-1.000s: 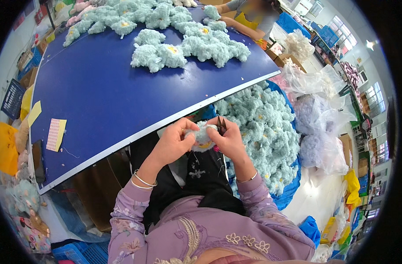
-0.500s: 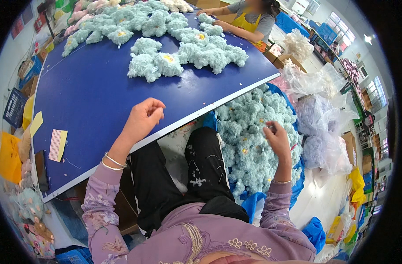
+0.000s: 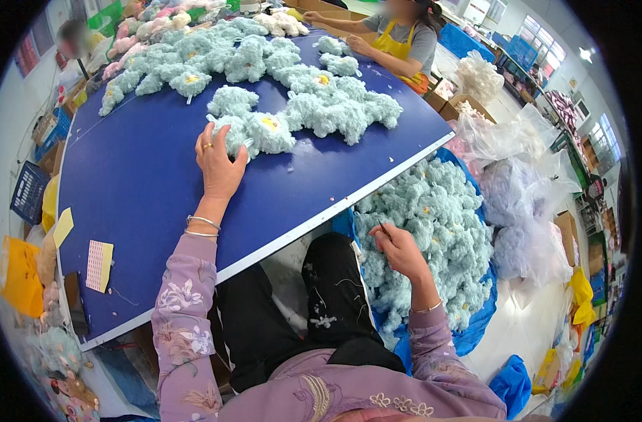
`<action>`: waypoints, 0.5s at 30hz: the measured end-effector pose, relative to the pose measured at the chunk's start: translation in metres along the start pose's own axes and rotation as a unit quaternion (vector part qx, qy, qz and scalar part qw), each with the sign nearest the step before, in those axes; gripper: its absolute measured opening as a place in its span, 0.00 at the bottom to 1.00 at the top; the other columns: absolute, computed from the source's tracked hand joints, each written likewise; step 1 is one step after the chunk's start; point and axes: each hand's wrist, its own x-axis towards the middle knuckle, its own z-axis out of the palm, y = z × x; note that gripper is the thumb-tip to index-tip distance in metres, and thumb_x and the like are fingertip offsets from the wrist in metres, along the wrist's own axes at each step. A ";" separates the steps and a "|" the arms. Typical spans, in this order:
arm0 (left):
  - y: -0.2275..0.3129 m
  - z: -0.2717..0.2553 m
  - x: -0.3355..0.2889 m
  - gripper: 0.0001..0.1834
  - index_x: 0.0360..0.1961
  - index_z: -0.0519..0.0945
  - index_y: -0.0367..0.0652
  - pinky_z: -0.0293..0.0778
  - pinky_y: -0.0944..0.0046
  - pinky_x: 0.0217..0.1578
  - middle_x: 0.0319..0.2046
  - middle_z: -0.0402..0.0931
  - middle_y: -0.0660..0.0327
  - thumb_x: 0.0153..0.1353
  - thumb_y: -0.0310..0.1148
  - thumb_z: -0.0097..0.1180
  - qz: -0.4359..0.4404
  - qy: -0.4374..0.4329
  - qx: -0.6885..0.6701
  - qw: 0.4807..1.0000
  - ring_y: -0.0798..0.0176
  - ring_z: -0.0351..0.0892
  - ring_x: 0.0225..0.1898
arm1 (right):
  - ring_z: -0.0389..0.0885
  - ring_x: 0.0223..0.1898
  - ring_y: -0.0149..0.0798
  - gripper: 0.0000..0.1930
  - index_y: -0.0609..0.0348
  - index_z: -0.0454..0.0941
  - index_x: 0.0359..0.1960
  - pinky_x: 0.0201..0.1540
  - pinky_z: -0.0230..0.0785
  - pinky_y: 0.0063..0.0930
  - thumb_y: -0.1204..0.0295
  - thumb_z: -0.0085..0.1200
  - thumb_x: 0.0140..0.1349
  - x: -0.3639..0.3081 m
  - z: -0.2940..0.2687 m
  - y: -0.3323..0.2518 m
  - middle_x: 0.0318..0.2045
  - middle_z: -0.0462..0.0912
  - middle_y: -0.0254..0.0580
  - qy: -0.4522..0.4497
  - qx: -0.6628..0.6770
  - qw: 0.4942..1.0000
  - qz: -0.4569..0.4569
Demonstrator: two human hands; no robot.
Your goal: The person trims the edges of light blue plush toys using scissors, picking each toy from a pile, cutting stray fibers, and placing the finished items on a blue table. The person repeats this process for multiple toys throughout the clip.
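My left hand is at the near left end of a group of fluffy pale-blue plush toys on the blue table. Its thumb and bent fingers close around the edge of the nearest one, which has a yellow patch. My right hand hovers over a blue sack's heap of similar plush pieces, right of my knee. Its fingers are closed on a small dark thin tool, whose tip shows above the forefinger; the rest is hidden in the hand.
The blue table has a pale metal edge. A printed sticker sheet lies at its left. Across the table a person in a yellow apron handles plush pieces. Clear bags of fluffy pieces stand on the floor at the right.
My left hand has moved forward to the nearest plush toy. My right hand has come left and nearer to my knee, and the dark tool tip now shows more plainly.
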 end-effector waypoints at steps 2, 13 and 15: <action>-0.004 0.006 0.002 0.31 0.57 0.70 0.46 0.55 0.46 0.63 0.63 0.59 0.48 0.51 0.41 0.63 -0.029 -0.048 0.035 0.998 0.40 0.55 0.64 | 0.71 0.22 0.32 0.13 0.65 0.75 0.39 0.27 0.64 0.31 0.67 0.43 0.70 0.001 0.006 0.013 0.20 0.74 0.38 0.008 0.003 1.000 -0.011; -0.011 0.002 0.002 0.31 0.56 0.69 0.43 0.55 0.47 0.63 0.59 0.61 0.45 0.52 0.40 0.64 -0.050 -0.061 -0.008 0.997 0.42 0.57 0.63 | 0.73 0.23 0.34 0.12 0.66 0.75 0.41 0.29 0.67 0.30 0.69 0.43 0.70 0.015 0.038 0.004 0.21 0.74 0.40 -0.043 0.058 0.997 -0.007; -0.016 0.003 0.002 0.31 0.56 0.68 0.42 0.55 0.48 0.63 0.58 0.62 0.45 0.53 0.40 0.63 -0.044 -0.056 -0.013 0.997 0.43 0.57 0.62 | 0.73 0.24 0.35 0.12 0.66 0.75 0.41 0.30 0.67 0.30 0.70 0.43 0.70 0.016 0.040 0.002 0.21 0.74 0.40 -0.045 0.054 0.997 -0.026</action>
